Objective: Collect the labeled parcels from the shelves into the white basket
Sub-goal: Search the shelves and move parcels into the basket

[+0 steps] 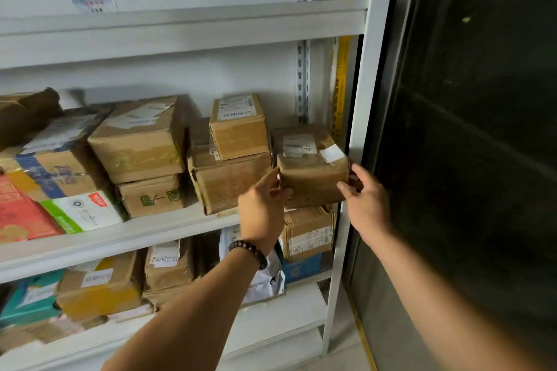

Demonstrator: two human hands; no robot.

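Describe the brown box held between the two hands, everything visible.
The brown box is a small, roughly cubic cardboard parcel, worn and creased. Its top carries a white printed label with a round sticker, and a blank white label near the right top edge. It is upright at the right end of the middle shelf, beside a stack of boxes. The left hand grips its left side, the right hand its right side.

Left of the parcel [312,178], a small box [239,129] sits on a larger box [229,184]; beneath the parcel, apparently, stands a third box [309,233].
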